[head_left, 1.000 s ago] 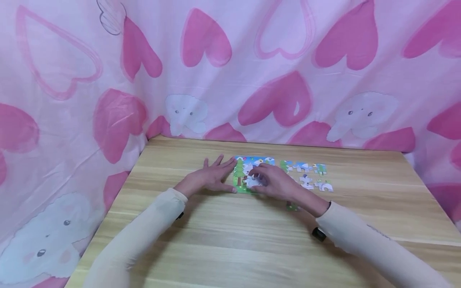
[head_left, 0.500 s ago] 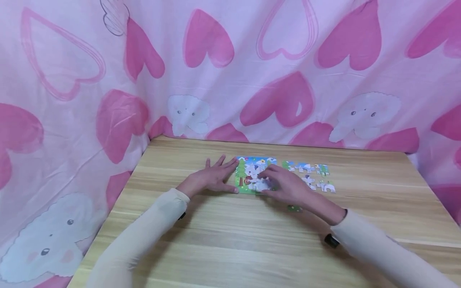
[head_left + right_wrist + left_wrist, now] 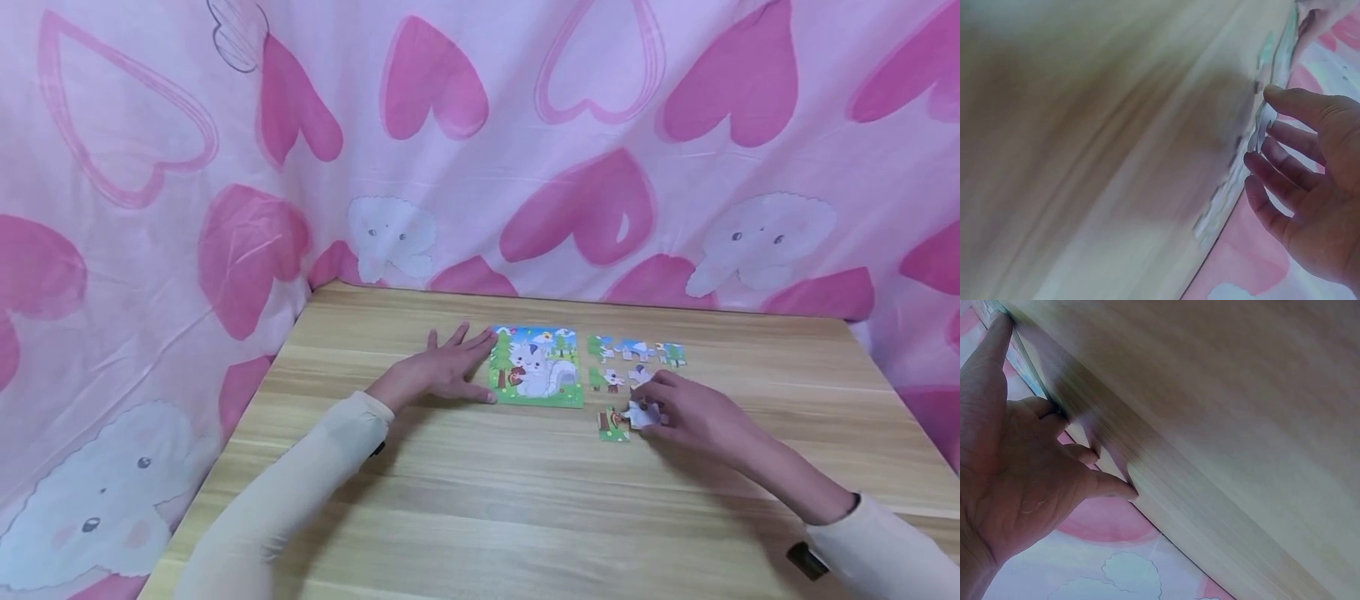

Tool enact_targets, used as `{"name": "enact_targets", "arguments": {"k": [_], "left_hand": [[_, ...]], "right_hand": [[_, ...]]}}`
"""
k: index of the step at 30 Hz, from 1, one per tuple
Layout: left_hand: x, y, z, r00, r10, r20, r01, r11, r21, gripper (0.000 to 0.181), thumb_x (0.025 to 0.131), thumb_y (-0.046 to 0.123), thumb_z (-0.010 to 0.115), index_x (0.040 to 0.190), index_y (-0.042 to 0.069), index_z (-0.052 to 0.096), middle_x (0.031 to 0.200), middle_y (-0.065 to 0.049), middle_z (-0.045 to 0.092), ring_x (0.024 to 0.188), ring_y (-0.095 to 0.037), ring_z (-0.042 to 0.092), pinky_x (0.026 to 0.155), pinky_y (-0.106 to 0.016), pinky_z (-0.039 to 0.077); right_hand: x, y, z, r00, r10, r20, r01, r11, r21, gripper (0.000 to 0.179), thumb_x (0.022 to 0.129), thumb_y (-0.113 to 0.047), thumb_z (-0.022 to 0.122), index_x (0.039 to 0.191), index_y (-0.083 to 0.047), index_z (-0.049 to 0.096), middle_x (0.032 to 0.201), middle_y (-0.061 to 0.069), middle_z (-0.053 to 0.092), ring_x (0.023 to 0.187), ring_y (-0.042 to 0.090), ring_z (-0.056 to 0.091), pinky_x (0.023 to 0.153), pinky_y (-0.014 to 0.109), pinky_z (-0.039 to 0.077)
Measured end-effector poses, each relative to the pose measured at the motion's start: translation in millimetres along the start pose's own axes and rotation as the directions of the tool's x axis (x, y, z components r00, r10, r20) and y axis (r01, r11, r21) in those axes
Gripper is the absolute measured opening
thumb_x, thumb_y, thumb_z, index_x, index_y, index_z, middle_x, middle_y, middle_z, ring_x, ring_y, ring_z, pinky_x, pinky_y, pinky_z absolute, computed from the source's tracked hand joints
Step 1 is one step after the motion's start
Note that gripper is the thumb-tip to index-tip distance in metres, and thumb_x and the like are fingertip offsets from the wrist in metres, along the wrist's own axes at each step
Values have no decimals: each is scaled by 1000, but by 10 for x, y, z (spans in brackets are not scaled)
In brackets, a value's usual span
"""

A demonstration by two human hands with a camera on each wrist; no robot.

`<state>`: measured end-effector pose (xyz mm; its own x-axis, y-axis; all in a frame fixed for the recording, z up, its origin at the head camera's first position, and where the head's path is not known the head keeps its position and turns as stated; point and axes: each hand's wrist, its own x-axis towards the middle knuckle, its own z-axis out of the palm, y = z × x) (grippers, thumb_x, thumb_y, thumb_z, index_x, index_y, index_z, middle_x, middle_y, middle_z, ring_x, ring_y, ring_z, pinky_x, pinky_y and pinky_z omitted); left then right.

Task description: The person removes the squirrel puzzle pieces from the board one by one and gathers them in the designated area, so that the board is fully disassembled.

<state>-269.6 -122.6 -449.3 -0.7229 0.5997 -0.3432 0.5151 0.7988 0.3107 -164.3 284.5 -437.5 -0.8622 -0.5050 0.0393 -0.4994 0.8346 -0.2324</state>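
A square picture card (image 3: 558,379) showing a grey-white squirrel lies flat on the wooden table. My left hand (image 3: 450,371) rests at its left edge with fingers spread, thumb and fingertips touching the border. To the card's right, my right hand (image 3: 697,417) pinches a whitish jigsaw piece (image 3: 642,415) between thumb and fingers. That piece sits right beside a green-edged corner piece (image 3: 614,427). In the right wrist view, the thumb and fingertips meet at the held piece (image 3: 1262,128), just over the tabletop.
Above the right hand lie more loose jigsaw pieces (image 3: 633,349), including a tree piece (image 3: 670,353) and a squirrel-face piece (image 3: 607,381). The wooden table (image 3: 465,500) ends at a pink heart-patterned curtain (image 3: 450,183) behind and at the left.
My right hand has moved off the picture card, right and slightly toward me, carrying the whitish jigsaw piece to beside the corner piece. The left hand has stayed at the card's edge.
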Motion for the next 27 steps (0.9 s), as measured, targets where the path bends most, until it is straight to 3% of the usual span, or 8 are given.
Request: {"name": "enact_targets", "arguments": {"k": [8, 17, 22, 27], "left_hand": [[-9, -3, -14, 1000, -6, 1, 6, 1000, 5, 111, 93, 75, 62, 172, 26, 0, 181, 6, -5, 167, -38, -12, 124, -80, -8], [7, 4, -9, 1000, 0, 6, 0, 1000, 2, 111, 93, 76, 61, 172, 26, 0, 181, 5, -4, 167, -38, -12, 124, -79, -9], [9, 0, -12, 1000, -7, 6, 6, 1000, 5, 111, 93, 75, 61, 172, 26, 1, 181, 6, -5, 167, -37, -12, 124, -79, -9], [-2, 5, -9, 1000, -5, 7, 5, 1000, 5, 111, 93, 75, 61, 172, 26, 0, 181, 5, -5, 167, -38, -12, 124, -79, -8]], "right_hand": [[-108, 70, 32, 999, -49, 20, 49, 999, -8, 36, 80, -20, 92, 113, -19, 77, 100, -6, 68, 79, 2, 57, 64, 21, 53], [-110, 71, 27, 998, -17, 56, 19, 1000, -20, 37, 80, -23, 92, 113, -20, 76, 102, -7, 68, 86, 5, 60, 71, 27, 59], [-40, 20, -24, 996, 6, 85, -6, 1000, 3, 39, 81, -30, 92, 115, -20, 75, 100, -8, 67, 85, 6, 57, 69, 25, 54], [183, -103, -28, 999, 28, 41, -30, 998, 54, 39, 86, -34, 88, 117, -15, 75, 107, -2, 70, 93, 13, 64, 80, 37, 60]]}}
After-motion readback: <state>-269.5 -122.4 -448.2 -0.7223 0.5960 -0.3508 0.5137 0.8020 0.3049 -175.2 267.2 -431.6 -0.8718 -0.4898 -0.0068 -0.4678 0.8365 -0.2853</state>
